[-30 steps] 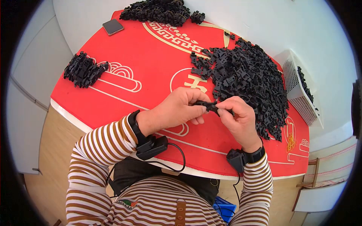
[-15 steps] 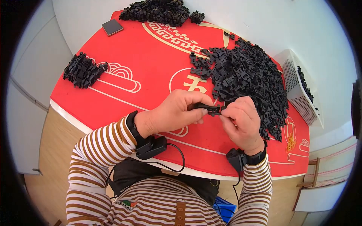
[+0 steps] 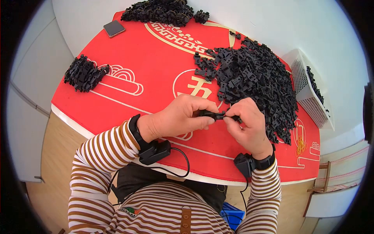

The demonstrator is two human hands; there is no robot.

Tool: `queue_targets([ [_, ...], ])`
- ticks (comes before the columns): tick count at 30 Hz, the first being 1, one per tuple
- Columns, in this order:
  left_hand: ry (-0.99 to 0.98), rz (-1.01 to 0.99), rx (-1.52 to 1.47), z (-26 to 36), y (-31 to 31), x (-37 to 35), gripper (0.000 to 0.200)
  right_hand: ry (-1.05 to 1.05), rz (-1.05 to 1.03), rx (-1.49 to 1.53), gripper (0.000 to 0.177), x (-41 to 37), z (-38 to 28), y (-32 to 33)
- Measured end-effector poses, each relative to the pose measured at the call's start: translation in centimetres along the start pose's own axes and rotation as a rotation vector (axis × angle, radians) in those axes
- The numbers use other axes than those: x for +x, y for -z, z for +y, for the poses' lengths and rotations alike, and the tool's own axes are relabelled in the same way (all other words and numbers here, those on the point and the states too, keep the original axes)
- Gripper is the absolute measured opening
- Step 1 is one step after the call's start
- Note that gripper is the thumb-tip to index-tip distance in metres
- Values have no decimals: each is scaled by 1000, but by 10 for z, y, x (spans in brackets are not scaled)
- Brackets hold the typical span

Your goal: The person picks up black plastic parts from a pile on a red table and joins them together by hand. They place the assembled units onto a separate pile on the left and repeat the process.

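Note:
My left hand [image 3: 186, 116] pinches a small black plastic part [image 3: 218, 116] between thumb and fingers above the red tabletop [image 3: 152, 109]. At the part's right end, the thumb and forefinger of my right hand [image 3: 249, 124] close on black plastic as well. The two hands face each other with their fingertips close together. Most of what lies inside the left fingers is hidden. Just beyond my right hand spreads a large heap of loose black plastic parts [image 3: 255, 76].
A stacked row of black parts [image 3: 83, 74] lies at the left. Bundled parts [image 3: 159, 12] and a phone [image 3: 114, 28] rest at the back. To the right stand a white basket [image 3: 307, 89] of parts and yellow rubber bands [image 3: 300, 145]. Cables run from both wrists.
My right fingers have shifted slightly left and now grip the end of the part more closely. The part has turned a little. The left hand keeps its hold.

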State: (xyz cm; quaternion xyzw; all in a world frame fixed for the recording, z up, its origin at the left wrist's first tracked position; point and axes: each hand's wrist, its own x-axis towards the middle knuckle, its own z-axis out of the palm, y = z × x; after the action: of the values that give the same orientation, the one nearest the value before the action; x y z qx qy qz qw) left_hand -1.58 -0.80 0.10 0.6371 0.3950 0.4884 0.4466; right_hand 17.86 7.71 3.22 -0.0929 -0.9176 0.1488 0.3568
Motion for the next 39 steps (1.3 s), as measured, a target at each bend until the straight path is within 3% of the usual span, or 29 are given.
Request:
queue_targets([
  [6,217,-20,-139,7,3,1,15,-189,22,120,16,-1,-8,-10],
  [10,255,-30,-166,7,2,1,14,-118,-31,115,16,-3,-2,-10],
  [15,238,-39,-130,6,1,2,12,-82,-49,104,15,-4,2,-12],
  [18,209,-6,-107,6,0,2,11,-324,-4,269,15,-7,-3,-14],
  [21,169,53,-114,9,-2,1,10,-403,135,523,15,-11,7,-28],
  [24,70,61,14,8,0,0,9,-458,-74,471,16,-8,-1,-14],
  [31,-121,96,246,3,-2,1,10,-364,-37,416,11,-10,1,-19],
  [34,61,49,241,7,-1,-1,11,-364,-52,357,11,-11,0,-19],
  [39,-101,104,343,-2,-3,1,13,-359,-34,302,12,-14,4,-25],
])
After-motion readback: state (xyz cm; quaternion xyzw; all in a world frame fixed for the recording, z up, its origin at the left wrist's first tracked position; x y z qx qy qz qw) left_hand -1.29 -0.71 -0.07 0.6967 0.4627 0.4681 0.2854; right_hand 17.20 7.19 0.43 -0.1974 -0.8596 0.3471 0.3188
